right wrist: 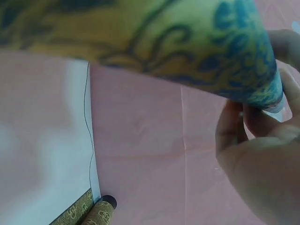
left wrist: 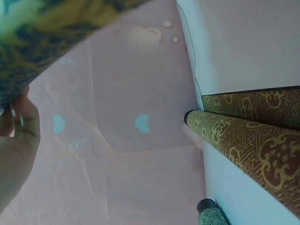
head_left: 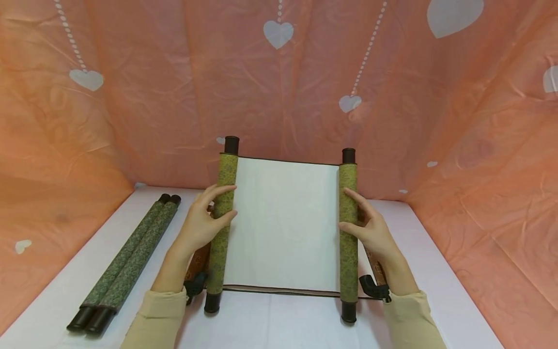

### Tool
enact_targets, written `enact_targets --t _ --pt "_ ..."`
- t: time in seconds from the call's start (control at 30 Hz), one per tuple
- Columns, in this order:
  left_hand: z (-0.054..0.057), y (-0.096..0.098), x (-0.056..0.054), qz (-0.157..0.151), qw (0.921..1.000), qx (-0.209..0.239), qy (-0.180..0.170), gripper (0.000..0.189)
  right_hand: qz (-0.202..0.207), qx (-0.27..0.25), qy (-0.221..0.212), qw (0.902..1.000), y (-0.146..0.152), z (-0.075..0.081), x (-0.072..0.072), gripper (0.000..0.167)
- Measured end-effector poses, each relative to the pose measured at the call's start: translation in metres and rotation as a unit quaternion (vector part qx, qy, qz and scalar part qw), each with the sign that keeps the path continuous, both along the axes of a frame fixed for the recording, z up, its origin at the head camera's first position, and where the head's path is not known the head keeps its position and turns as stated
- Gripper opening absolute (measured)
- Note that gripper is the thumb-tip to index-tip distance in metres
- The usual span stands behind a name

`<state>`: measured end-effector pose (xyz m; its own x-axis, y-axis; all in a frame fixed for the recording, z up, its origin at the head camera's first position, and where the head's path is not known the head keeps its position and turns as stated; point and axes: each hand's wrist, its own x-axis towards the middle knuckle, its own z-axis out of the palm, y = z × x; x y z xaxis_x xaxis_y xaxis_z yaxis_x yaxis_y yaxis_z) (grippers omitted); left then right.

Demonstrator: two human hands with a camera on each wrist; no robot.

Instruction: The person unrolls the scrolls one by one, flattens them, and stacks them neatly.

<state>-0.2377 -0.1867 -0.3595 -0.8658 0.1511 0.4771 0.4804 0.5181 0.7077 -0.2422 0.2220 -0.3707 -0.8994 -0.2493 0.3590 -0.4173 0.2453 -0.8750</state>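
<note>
A yellow-green hanging scroll is partly unrolled, its blank white sheet [head_left: 283, 223] stretched between two rolls with dark end knobs. My left hand [head_left: 201, 224] grips the left roll [head_left: 227, 169] near its middle, thumb and fingers curled round it. On the other side, my right hand [head_left: 374, 231] holds the right roll [head_left: 348, 271] in the same way. Both wrist views show the patterned roll raised above the table. Beneath it lies another opened scroll with a brown, gold-patterned roll [left wrist: 248, 143] on the left and a similar roll [right wrist: 101, 213] on the right; most of it is hidden.
Left of the hands, a green speckled scroll [head_left: 131, 261] with two dark-ended rolls lies slantwise on the white table [head_left: 270, 325]. Pink cloth [head_left: 283, 97] with pale hearts rises behind and on both sides. Black straps [head_left: 376, 289] sit at the wrists.
</note>
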Motion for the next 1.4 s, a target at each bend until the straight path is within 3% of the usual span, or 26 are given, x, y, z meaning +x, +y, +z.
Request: enact_targets --t 0.37,0.57,0.67,1.0,1.17,1.4 --pt "0.006 -0.011 0.005 -0.016 0.9996 0.024 -0.006 0.053 -0.027 0.009 0.011 0.9995 0.008 0.007 0.002 0.08" --pt "0.008 -0.018 0.006 0.0 0.9991 0.038 -0.021 0.053 -0.019 0.0 -0.001 0.9998 0.013 0.01 0.003 0.078" --pt "0.008 -0.019 0.005 0.008 0.9993 0.028 -0.023 0.052 -0.008 0.004 -0.004 1.0 0.015 0.01 0.003 0.075" --pt "0.008 -0.019 0.004 0.02 0.9995 -0.003 -0.022 0.055 -0.015 0.039 0.03 0.9987 0.02 0.005 -0.001 0.089" --pt "0.01 -0.021 0.007 0.021 0.9993 0.004 -0.03 0.052 -0.02 0.029 0.038 0.9987 0.024 0.006 0.0 0.088" --pt "0.01 -0.027 0.007 0.008 0.9999 0.009 -0.002 0.054 -0.006 -0.007 0.05 0.9987 0.027 0.006 0.0 0.083"
